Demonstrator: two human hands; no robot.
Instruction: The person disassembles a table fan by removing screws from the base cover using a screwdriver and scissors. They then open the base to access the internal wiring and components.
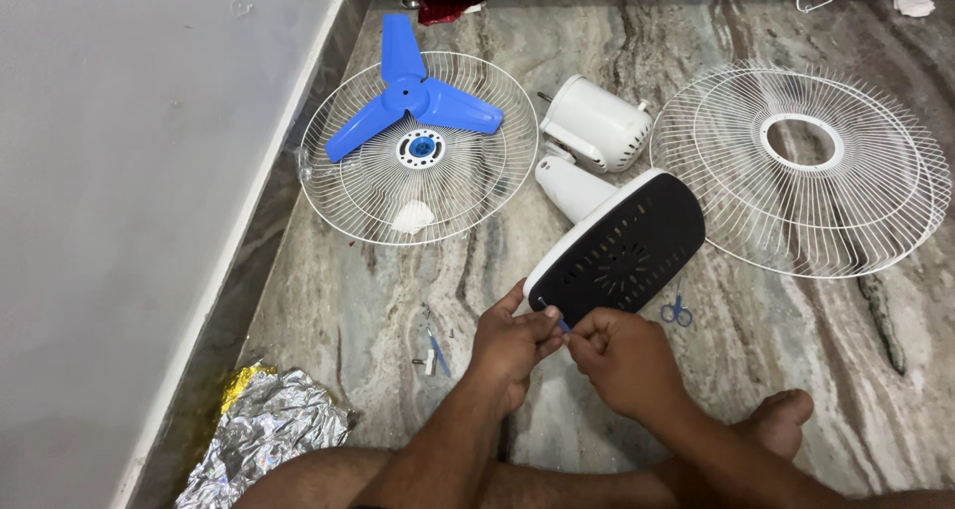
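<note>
I sit on a marbled stone floor with a dismantled fan in front of me. The white fan body lies on its side, its oval base turned so the black underside faces me. My left hand and my right hand meet at the near edge of that base, both pinching a small thin blue item between the fingertips. What exactly the item is cannot be made out. The white motor housing lies beyond the base.
A wire guard with the blue three-blade propeller on it lies at left near the white wall. A second wire guard lies at right. Small blue scissors, a small tool and screws, crumpled foil and my foot are nearby.
</note>
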